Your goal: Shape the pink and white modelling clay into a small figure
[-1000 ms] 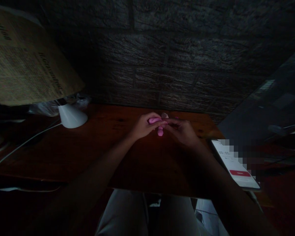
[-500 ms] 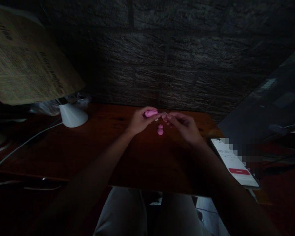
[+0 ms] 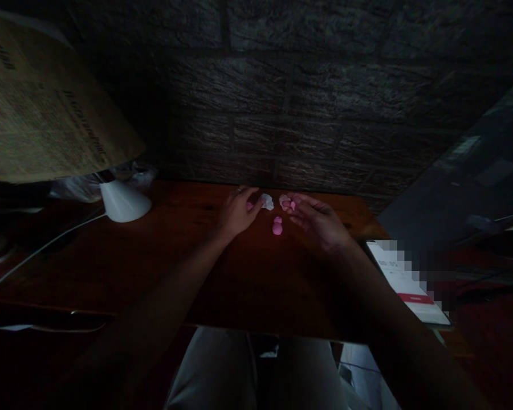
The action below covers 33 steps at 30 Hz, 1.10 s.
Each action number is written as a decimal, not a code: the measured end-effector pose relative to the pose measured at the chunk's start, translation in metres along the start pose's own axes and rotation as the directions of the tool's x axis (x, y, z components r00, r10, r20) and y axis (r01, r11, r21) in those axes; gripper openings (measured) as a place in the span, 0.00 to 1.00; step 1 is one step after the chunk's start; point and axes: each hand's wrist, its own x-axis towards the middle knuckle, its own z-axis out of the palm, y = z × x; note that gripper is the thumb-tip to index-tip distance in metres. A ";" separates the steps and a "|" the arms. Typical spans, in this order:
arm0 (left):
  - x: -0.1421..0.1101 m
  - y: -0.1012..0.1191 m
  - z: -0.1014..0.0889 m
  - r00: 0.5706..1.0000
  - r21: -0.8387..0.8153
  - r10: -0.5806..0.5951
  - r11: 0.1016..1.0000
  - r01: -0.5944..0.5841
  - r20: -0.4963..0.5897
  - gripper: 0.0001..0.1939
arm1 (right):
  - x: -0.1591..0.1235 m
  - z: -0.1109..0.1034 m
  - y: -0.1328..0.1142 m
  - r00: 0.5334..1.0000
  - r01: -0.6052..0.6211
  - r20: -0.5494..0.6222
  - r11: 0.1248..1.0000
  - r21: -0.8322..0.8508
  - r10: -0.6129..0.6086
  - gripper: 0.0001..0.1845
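My left hand [image 3: 236, 215] is curved round a lump of pink modelling clay [image 3: 249, 205] at the back of the wooden table; fingers and thumb hide most of it. The thumb tip comes close to a crumpled whitish piece [image 3: 267, 201]. My right hand [image 3: 318, 221] pinches a small bit of pink clay [image 3: 293, 205] between thumb and fingertips. Just left of those fingertips is a paler pink piece [image 3: 284, 202]. Between the hands, nearer to me, lies a pink clay shape [image 3: 277, 226] like a small ball joined to a bigger one.
A white cone-shaped lamp base [image 3: 125, 201] with a newsprint-patterned shade [image 3: 55, 108] stands on the left, its white cable [image 3: 38, 238] trailing forward. A lit phone [image 3: 406, 285] lies at the table's right edge. Behind the table [image 3: 248, 273] rises a dark brick-patterned wall [image 3: 316, 102].
My hands have moved apart, the left drawing the big pink lump leftward. A small bit of clay is now in my right fingertips. The whitish piece and the two-ball shape have come into clearer view.
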 end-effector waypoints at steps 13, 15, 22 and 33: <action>-0.010 0.040 0.008 0.987 -0.469 0.125 0.881 -0.066 0.096 0.14 | -0.002 0.013 0.006 0.997 -0.062 0.042 0.998 0.027 0.061 0.22; -0.009 0.038 0.009 0.993 -0.505 0.072 0.863 -0.015 0.093 0.11 | -0.003 0.013 0.005 0.995 -0.088 0.044 0.995 0.052 0.086 0.21; -0.007 0.040 0.009 0.989 -0.582 -0.018 0.807 0.102 0.148 0.17 | 0.000 0.013 0.008 0.989 -0.140 0.079 0.975 0.174 0.128 0.19; -0.007 0.044 0.006 0.958 -0.681 0.004 0.705 0.200 0.286 0.19 | -0.002 0.015 0.007 0.972 -0.216 0.156 0.932 0.290 0.177 0.16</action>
